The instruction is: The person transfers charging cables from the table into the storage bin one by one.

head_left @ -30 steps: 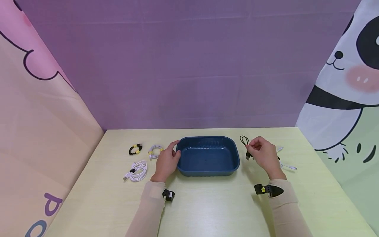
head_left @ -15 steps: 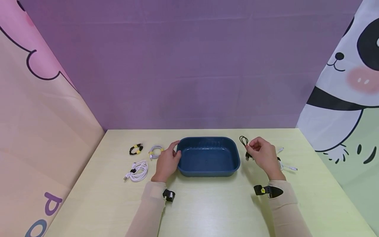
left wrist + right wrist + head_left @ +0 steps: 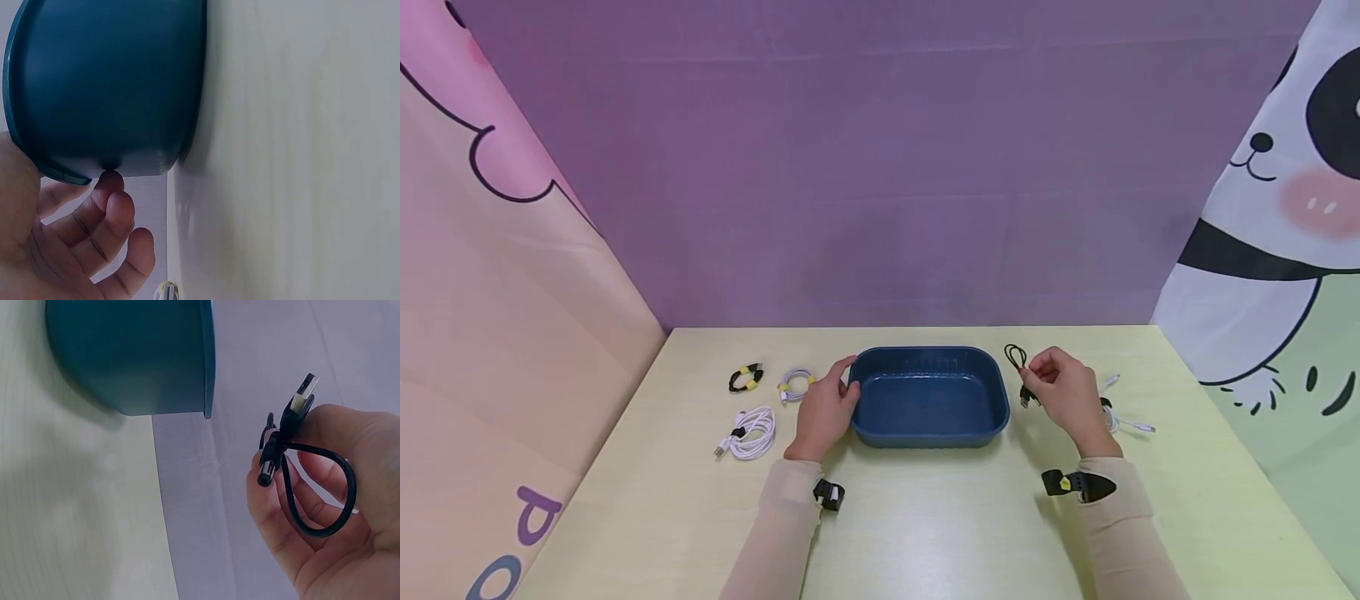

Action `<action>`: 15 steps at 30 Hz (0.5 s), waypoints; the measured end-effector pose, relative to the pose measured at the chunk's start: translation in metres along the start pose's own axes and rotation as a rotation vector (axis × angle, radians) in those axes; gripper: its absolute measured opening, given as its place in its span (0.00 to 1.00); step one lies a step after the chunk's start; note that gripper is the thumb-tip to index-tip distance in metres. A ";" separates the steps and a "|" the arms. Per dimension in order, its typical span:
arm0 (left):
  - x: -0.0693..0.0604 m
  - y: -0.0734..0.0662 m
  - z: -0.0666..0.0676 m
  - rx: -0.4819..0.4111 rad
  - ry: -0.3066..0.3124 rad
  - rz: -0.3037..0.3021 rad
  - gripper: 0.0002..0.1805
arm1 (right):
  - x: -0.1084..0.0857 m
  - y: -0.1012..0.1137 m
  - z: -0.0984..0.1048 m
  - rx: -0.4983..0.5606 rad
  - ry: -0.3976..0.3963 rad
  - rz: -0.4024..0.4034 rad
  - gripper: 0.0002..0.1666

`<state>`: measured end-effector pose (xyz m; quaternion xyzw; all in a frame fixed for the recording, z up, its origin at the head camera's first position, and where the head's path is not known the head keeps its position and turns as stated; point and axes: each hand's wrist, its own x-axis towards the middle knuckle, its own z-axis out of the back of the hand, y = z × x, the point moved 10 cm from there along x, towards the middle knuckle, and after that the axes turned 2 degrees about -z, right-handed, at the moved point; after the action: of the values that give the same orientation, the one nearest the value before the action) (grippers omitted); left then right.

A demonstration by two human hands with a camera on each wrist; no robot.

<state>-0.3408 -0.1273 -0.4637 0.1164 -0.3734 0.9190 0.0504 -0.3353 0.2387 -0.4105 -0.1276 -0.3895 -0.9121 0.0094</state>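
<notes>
A dark blue rectangular plastic tub (image 3: 929,437) stands in the middle of the table. At its left end, my left hand (image 3: 823,412) holds the rim, thumb at the edge and a fingertip touching the outer wall in the left wrist view. Off the tub's right end, my right hand (image 3: 1063,396) pinches a folded black USB cable (image 3: 322,532) between thumb and fingers, above the table. Its loop sticks up past the fingertips in the head view. A USB plug (image 3: 306,385) and a round barrel plug (image 3: 267,473) show in the right wrist view.
Left of the tub lie a black cable (image 3: 745,377) with yellow ties, a pale coiled cable (image 3: 794,387) and a larger white coiled cable (image 3: 748,433). Another white cable (image 3: 1131,425) is partly hidden behind my right hand. A purple cloth backdrop (image 3: 910,167) borders the table's far edge.
My right hand, with the black cable, has shifted very slightly left toward the tub. My left hand keeps its place on the rim.
</notes>
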 end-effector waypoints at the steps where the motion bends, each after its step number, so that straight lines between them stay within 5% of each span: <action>1: 0.000 0.000 0.000 0.000 0.000 0.000 0.25 | 0.000 0.000 0.000 0.001 0.000 0.000 0.08; 15: 0.000 0.002 -0.001 -0.001 0.011 0.020 0.26 | -0.001 0.004 -0.001 -0.004 0.009 0.004 0.08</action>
<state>-0.3417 -0.1279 -0.4654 0.1077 -0.3746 0.9199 0.0433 -0.3343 0.2354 -0.4082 -0.1242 -0.3875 -0.9134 0.0125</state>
